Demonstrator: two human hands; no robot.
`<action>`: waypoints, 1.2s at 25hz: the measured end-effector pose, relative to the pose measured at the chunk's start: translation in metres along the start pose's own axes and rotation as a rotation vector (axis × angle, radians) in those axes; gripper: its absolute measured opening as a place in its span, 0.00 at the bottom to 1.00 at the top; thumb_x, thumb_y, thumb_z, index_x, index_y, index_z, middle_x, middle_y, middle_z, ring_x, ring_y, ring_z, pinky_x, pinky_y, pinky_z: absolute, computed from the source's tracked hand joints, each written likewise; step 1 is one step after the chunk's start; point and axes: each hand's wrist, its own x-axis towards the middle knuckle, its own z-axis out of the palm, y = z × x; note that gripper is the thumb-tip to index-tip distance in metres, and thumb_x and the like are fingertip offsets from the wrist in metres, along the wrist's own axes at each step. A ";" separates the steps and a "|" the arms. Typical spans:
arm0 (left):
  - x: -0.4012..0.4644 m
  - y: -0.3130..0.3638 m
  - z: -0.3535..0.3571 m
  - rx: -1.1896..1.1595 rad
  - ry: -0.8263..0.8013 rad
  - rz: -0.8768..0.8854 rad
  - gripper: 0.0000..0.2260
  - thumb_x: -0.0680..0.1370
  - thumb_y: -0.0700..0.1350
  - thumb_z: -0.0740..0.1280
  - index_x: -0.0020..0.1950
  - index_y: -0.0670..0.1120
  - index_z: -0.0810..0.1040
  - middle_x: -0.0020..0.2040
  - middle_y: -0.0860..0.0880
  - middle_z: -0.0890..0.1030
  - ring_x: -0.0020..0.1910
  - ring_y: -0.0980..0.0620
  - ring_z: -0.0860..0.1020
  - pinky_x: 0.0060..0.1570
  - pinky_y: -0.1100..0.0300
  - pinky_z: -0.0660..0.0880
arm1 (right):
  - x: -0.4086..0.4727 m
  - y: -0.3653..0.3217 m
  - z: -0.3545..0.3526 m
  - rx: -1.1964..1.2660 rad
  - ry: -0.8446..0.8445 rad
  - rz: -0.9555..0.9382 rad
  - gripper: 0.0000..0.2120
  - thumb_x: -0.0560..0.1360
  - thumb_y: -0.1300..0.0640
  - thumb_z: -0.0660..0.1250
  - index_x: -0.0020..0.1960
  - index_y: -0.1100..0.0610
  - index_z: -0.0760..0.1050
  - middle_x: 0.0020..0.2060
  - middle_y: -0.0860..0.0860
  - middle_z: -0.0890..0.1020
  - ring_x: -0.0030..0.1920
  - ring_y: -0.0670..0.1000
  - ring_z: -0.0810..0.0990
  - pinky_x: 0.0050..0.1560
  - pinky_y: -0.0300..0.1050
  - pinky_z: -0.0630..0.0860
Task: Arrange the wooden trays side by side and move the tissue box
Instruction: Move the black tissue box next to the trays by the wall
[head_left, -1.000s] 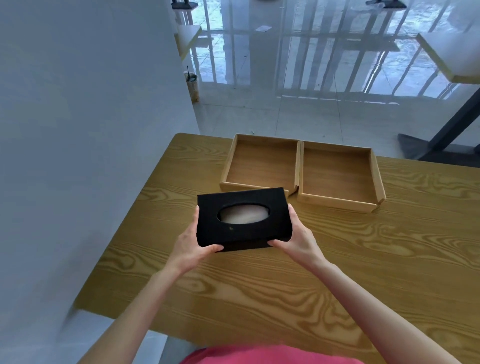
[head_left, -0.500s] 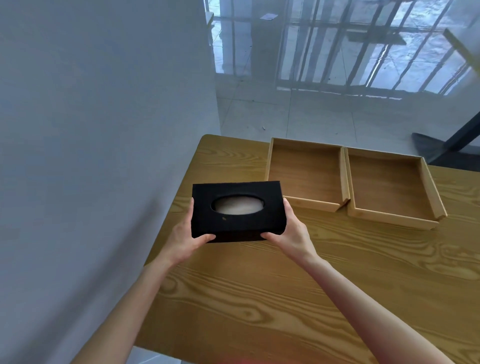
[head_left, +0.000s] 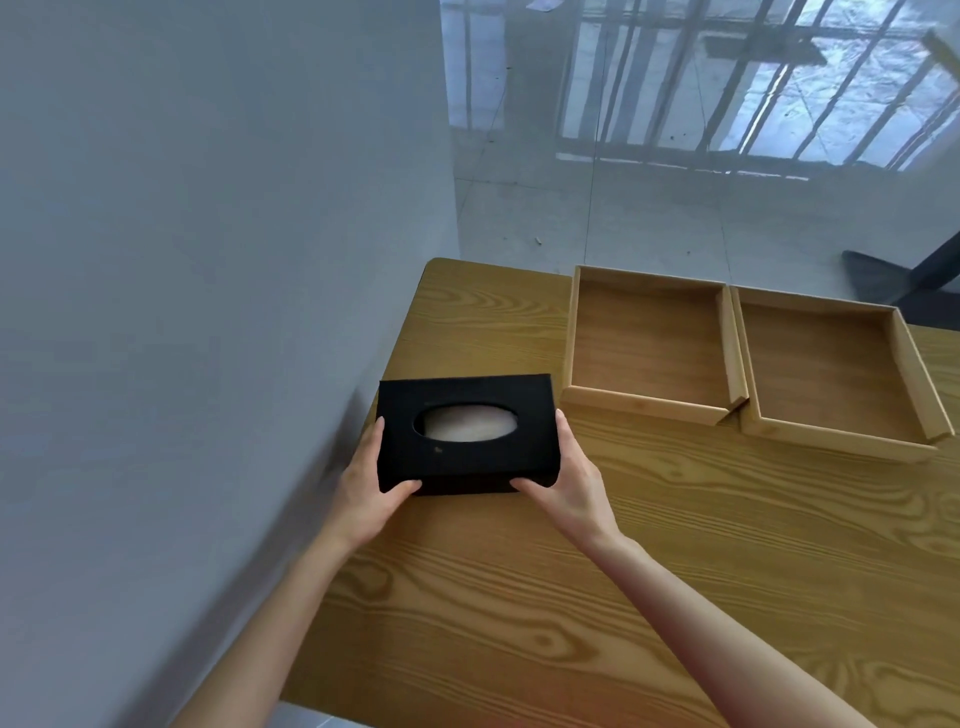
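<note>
A black tissue box (head_left: 467, 462) with an oval opening on top is held by both hands near the table's left edge, close to the wall. My left hand (head_left: 366, 486) grips its left end and my right hand (head_left: 569, 480) grips its right end. Whether the box touches the table I cannot tell. Two shallow wooden trays lie side by side at the back of the table, their inner walls touching: the left tray (head_left: 647, 343) and the right tray (head_left: 831, 371). Both trays are empty.
The wooden table (head_left: 675, 545) stands against a grey wall (head_left: 182, 312) on the left. Beyond its far edge lies a tiled floor (head_left: 649, 218), with a dark table leg (head_left: 909, 275) at the far right.
Both hands have carried the tissue box leftward, away from the front of the left tray toward the wall. My view has turned left too, so the trays sit further right.
</note>
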 end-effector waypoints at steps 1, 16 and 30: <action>0.000 -0.002 0.001 0.009 0.010 0.008 0.38 0.73 0.39 0.70 0.76 0.43 0.51 0.77 0.45 0.56 0.76 0.49 0.57 0.73 0.57 0.55 | 0.000 0.000 0.003 -0.027 -0.009 0.000 0.46 0.69 0.58 0.73 0.76 0.54 0.46 0.74 0.52 0.62 0.73 0.52 0.63 0.68 0.46 0.66; 0.024 0.014 0.023 0.699 -0.073 0.241 0.26 0.76 0.51 0.65 0.72 0.55 0.62 0.78 0.47 0.43 0.76 0.41 0.38 0.73 0.38 0.43 | 0.022 0.003 0.014 -0.605 -0.062 -0.344 0.31 0.65 0.66 0.74 0.65 0.56 0.70 0.74 0.61 0.59 0.72 0.71 0.50 0.64 0.68 0.68; 0.160 0.078 -0.013 0.791 -0.044 0.365 0.25 0.75 0.50 0.66 0.71 0.55 0.63 0.79 0.49 0.44 0.76 0.42 0.38 0.73 0.40 0.41 | 0.138 -0.046 -0.029 -0.635 0.024 -0.255 0.28 0.75 0.58 0.66 0.71 0.54 0.60 0.77 0.56 0.45 0.74 0.66 0.37 0.73 0.62 0.55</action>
